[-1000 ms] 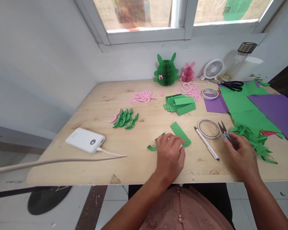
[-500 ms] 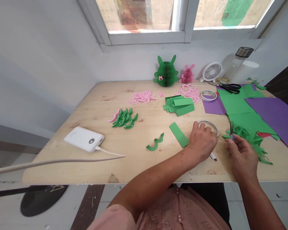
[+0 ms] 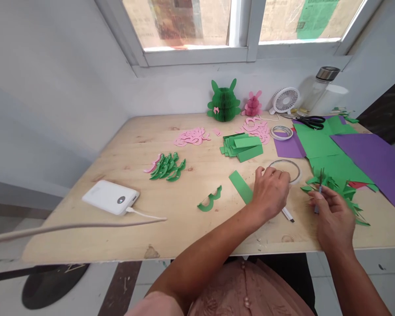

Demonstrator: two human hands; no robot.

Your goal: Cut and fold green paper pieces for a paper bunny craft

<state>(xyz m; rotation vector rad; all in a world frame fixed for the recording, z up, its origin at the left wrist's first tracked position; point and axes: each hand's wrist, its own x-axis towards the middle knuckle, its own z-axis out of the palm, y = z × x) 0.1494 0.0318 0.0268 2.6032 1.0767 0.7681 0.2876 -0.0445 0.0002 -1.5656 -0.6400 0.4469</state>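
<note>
My left hand [image 3: 270,189] is over the table with its fingers curled downward, beside a thin tape roll [image 3: 299,173]. What its fingertips hold, if anything, is hidden. A green paper strip [image 3: 241,185] lies partly under that hand, and a white marker-like stick [image 3: 287,214] pokes out below it. In my right hand [image 3: 335,215] is a small pair of scissors [image 3: 320,180], blades pointing away and slightly apart. Green paper scraps [image 3: 347,188] lie just beyond those fingers. A curved green cutout [image 3: 210,199] is by itself, left of the strip.
Green strips [image 3: 243,147], pink cutouts [image 3: 192,137] and stacked green cutouts [image 3: 167,166] lie farther back. Another tape roll [image 3: 281,132], black scissors [image 3: 311,122] and purple paper [image 3: 371,166] are at right. A power bank [image 3: 110,197] with a cable sits left. A fan [image 3: 285,100] stands behind.
The left hand has shifted slightly left and the thin tape roll shows more fully, lying flatter. The scissor blades in the right hand have come apart. The whole view has shifted slightly.
</note>
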